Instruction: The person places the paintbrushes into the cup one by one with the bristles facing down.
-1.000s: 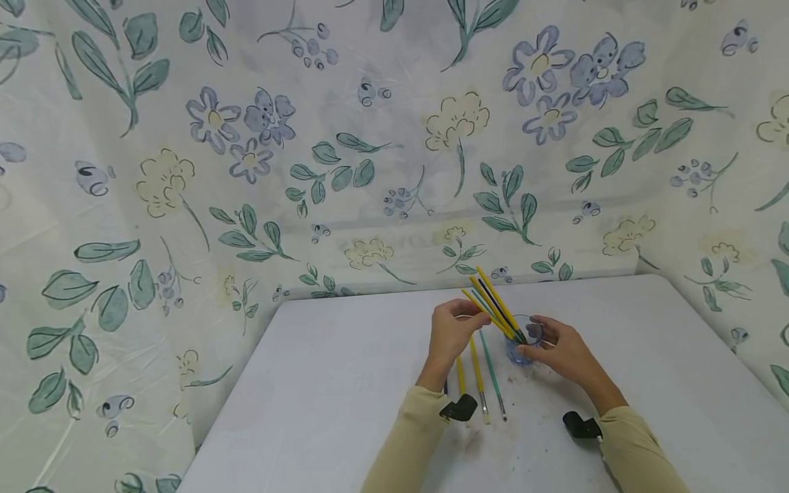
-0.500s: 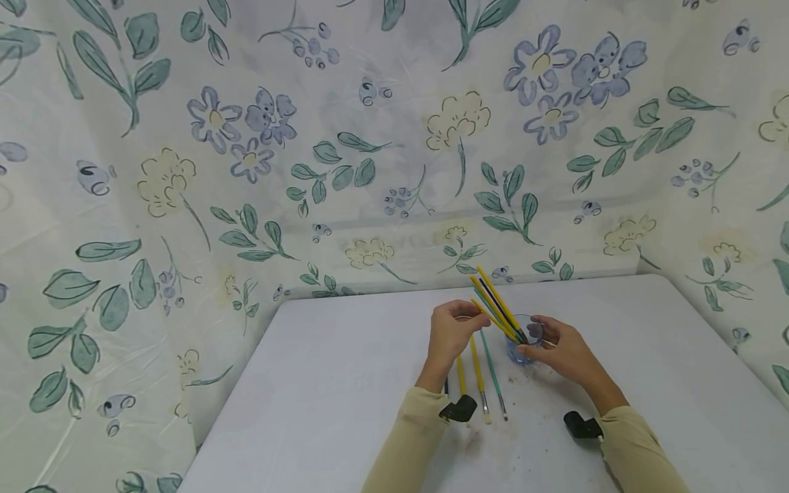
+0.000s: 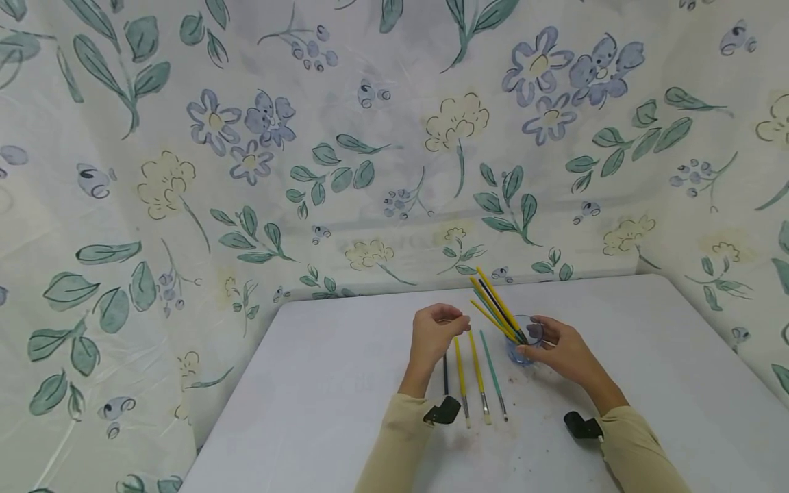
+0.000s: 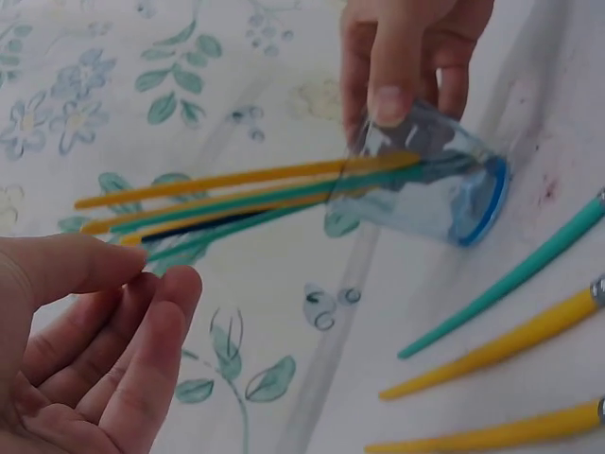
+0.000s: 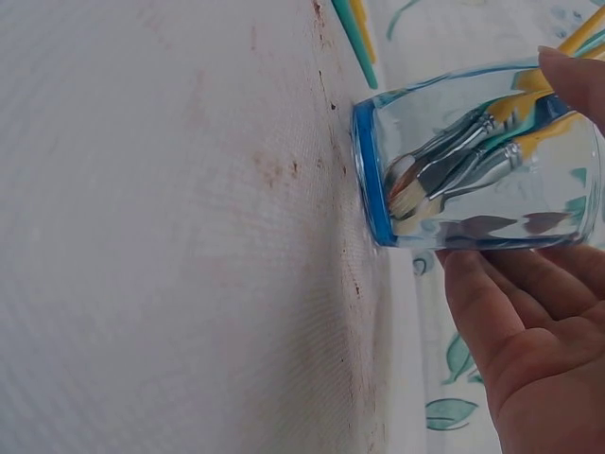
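A clear glass (image 5: 473, 203) with a blue base stands on the table, holding several paintbrushes (image 3: 496, 301) with yellow, green and dark handles. The brushes lean left, bristles down, as the right wrist view shows through the glass wall. My right hand (image 3: 557, 349) grips the glass from its right side, thumb on the near side and fingers behind. Left of the brush handles is my left hand (image 3: 434, 339), holding nothing, fingers loosely bent. In the left wrist view the thumb and fingertips of the left hand (image 4: 104, 340) overlap the ends of the handles.
On the white table (image 3: 327, 383) a green paintbrush (image 3: 493, 373), two yellow paintbrushes (image 3: 479, 380) and a dark-handled one (image 3: 446, 373) lie side by side, partly below my left hand. Reddish smudges mark the tabletop near them. A floral cloth (image 3: 370, 171) hangs behind.
My left hand has let go of the brush handles at the glass and moved left, away from them. The right hand and the glass have stayed in place.
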`<action>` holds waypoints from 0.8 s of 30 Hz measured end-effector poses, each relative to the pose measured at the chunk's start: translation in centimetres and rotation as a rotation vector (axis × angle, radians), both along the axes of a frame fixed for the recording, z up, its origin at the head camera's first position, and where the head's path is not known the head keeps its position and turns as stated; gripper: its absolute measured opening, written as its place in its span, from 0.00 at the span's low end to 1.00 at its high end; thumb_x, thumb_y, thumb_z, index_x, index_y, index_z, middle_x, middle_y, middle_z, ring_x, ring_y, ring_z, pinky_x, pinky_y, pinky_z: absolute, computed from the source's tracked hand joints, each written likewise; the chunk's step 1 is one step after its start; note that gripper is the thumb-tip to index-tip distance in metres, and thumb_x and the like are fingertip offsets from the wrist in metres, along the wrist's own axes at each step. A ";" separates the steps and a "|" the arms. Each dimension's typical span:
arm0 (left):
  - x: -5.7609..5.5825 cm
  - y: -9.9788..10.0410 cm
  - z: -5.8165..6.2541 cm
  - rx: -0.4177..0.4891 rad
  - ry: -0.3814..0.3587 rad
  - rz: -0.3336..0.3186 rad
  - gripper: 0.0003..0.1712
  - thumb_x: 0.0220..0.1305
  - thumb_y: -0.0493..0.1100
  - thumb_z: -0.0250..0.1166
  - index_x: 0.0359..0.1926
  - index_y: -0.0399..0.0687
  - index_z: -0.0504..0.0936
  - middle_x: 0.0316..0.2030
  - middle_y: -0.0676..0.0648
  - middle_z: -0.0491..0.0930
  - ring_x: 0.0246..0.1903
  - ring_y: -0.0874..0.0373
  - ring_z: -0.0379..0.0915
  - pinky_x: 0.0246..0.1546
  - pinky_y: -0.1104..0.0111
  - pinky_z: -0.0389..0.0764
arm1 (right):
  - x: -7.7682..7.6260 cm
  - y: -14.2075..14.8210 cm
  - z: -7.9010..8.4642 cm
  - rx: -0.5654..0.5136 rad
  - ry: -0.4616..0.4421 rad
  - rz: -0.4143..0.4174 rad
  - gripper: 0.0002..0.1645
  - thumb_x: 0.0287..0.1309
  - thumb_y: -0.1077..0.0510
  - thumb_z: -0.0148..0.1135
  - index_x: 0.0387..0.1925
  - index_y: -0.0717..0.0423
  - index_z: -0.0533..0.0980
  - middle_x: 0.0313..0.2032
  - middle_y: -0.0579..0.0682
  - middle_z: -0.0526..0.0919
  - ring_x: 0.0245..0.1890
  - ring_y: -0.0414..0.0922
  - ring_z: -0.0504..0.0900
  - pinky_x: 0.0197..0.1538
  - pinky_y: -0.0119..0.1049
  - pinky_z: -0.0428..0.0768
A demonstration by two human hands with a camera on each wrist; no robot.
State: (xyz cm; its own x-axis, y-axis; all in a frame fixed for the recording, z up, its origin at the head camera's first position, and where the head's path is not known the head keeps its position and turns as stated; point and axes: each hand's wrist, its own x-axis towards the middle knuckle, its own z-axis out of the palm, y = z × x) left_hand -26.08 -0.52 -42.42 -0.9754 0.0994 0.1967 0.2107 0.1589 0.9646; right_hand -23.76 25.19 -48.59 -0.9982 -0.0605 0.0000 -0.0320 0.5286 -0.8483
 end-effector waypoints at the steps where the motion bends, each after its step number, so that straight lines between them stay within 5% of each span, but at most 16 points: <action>1: 0.0 -0.4 -0.1 -0.005 -0.006 0.007 0.11 0.62 0.35 0.72 0.42 0.30 0.85 0.40 0.31 0.89 0.37 0.44 0.90 0.41 0.65 0.90 | 0.0 0.0 0.0 -0.001 0.001 0.000 0.55 0.58 0.41 0.75 0.76 0.63 0.61 0.70 0.68 0.73 0.70 0.67 0.73 0.68 0.58 0.76; 11: -0.2 -3.3 -1.2 -0.051 -0.065 0.101 0.09 0.62 0.35 0.72 0.40 0.32 0.85 0.37 0.35 0.89 0.31 0.55 0.89 0.38 0.67 0.90 | -0.1 0.1 -0.2 -0.004 0.012 0.009 0.56 0.57 0.39 0.75 0.76 0.63 0.61 0.70 0.69 0.72 0.70 0.67 0.73 0.68 0.57 0.76; 24: -0.7 -4.6 -1.9 -0.164 -0.125 0.168 0.10 0.63 0.38 0.72 0.40 0.34 0.86 0.35 0.38 0.89 0.26 0.61 0.85 0.34 0.69 0.89 | 0.1 0.0 0.2 -0.005 -0.001 0.006 0.55 0.58 0.40 0.75 0.76 0.62 0.61 0.70 0.68 0.72 0.70 0.67 0.72 0.68 0.58 0.76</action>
